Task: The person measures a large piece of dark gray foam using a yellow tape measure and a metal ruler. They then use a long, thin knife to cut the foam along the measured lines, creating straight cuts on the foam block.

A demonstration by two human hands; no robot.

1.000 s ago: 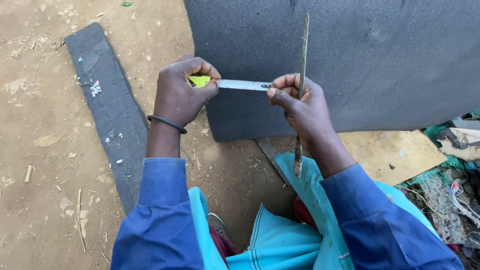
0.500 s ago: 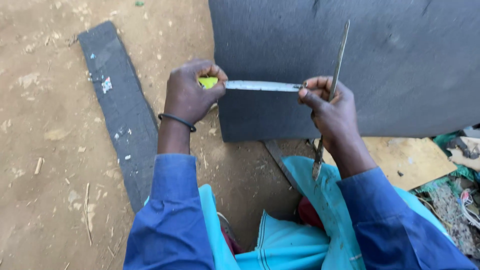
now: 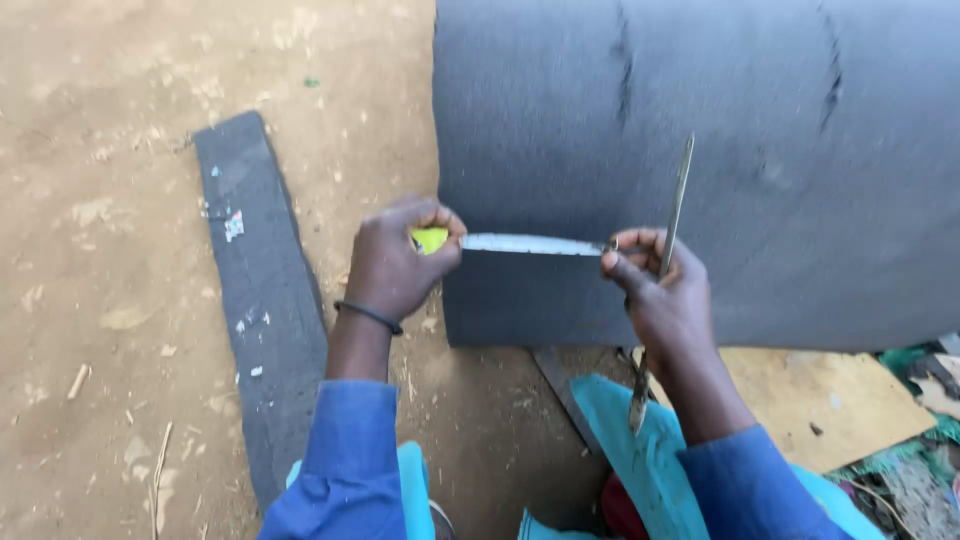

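Centre frame: left hand (image 3: 398, 262) grips a tape measure (image 3: 432, 239); right hand (image 3: 660, 295) pinches its blade (image 3: 530, 244), clasping a rod (image 3: 664, 270); keep it taut across the foam sheet (image 3: 760, 150).

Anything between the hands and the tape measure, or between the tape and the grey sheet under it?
Nothing visible. The left hand grips the yellow tape measure; the right hand pinches the blade end and also holds a thin metal tool. The blade spans the grey sheet.
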